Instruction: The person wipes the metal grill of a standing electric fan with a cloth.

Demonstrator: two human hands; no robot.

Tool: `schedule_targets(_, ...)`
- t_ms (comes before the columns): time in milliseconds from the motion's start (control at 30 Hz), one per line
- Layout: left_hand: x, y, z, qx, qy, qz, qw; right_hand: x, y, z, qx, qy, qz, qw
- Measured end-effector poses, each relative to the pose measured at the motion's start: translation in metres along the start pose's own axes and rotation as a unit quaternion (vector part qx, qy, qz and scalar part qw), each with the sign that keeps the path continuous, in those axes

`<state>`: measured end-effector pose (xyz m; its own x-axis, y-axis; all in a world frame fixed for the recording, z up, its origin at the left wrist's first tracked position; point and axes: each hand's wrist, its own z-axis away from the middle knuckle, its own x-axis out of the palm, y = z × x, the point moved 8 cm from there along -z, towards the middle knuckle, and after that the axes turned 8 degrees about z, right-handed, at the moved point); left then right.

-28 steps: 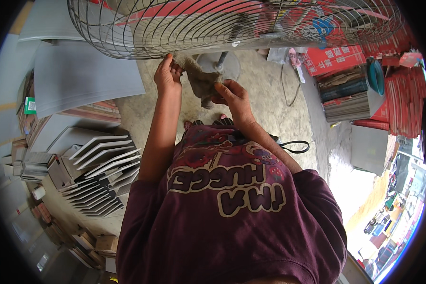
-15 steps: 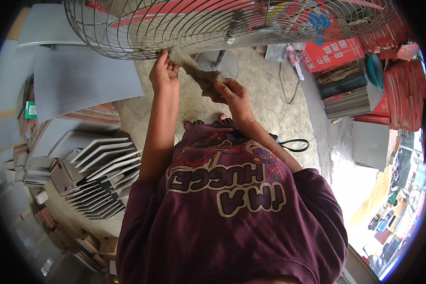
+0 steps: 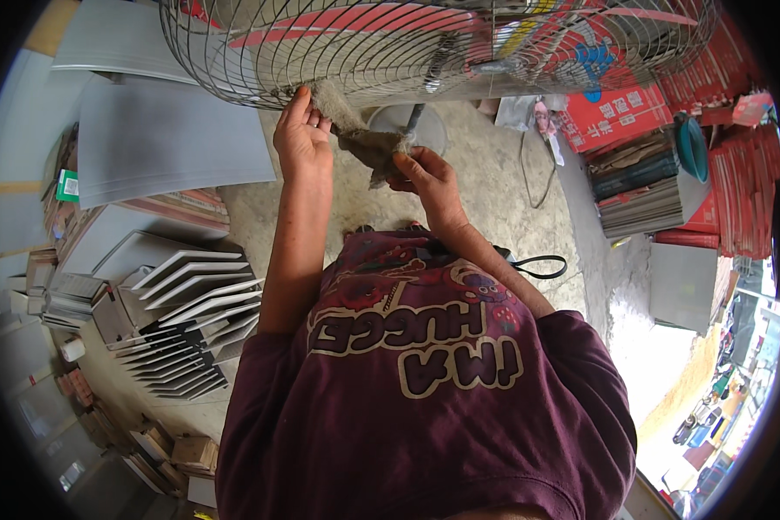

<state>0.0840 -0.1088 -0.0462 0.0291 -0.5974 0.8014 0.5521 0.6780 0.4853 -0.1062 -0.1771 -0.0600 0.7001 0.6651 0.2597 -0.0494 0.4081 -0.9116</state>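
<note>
The right hand (image 3: 429, 178) pinches 1 grey-brown cloth (image 3: 368, 149) at its right end, between the thumb and the bent forefinger. The left hand (image 3: 305, 143) is raised beside the cloth's upper left end, fingers close together, with the foremost fingertip at the near edge of the wire guard (image 3: 364, 74); whether its thumb closes on the fabric cannot be told. The cloth spans the gap between the 2 hands, just below the guard; contact between its fuzzy upper end and the wires cannot be confirmed. The step in hand appears to be handling the cloth along the guard's near edge. By judgement, the next move calls for a secure hold at each end and even tension, so that loose fibres do not snag on the wires. Count at the work point: 2 hands, 1 cloth, 1 guard, 1 fan pole (image 3: 416, 121) and 1 round base (image 3: 432, 137) on the floor (image 3: 494, 182). To the left, count 2 large grey sheets (image 3: 173, 139), 1 green tag (image 3: 68, 185) and 1 white roll (image 3: 72, 349); the pale-edged boards (image 3: 195, 286) overlap too closely for an exact count. To the right, count 1 teal basin (image 3: 692, 149) and 1 red carton (image 3: 620, 117) near it; the red stack (image 3: 744, 191) farther out is not countable by layer.
</note>
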Motion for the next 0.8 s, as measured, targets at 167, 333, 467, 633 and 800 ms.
schedule_targets(167, -0.014, -0.005, -0.008, 0.004, 0.013, -0.014, 1.000, -0.001, 0.000, 0.001, 0.006, 0.002, 0.000, 1.000)
schedule_targets(333, -0.030, -0.020, -0.014, -0.020, 0.065, -0.034, 0.997, -0.004, 0.000, 0.003, 0.015, 0.013, -0.001, 1.000)
schedule_targets(467, -0.058, -0.043, -0.034, -0.057, 0.071, -0.039, 0.995, -0.011, 0.009, 0.003, 0.023, 0.028, -0.003, 0.999)
schedule_targets(633, -0.065, -0.064, -0.045, -0.082, 0.091, -0.032, 0.992, -0.021, 0.010, 0.006, 0.010, 0.050, -0.014, 0.999)
schedule_targets(800, -0.070, -0.074, -0.051, -0.100, 0.091, -0.011, 0.991, -0.023, 0.011, 0.008, 0.022, 0.050, -0.022, 0.998)
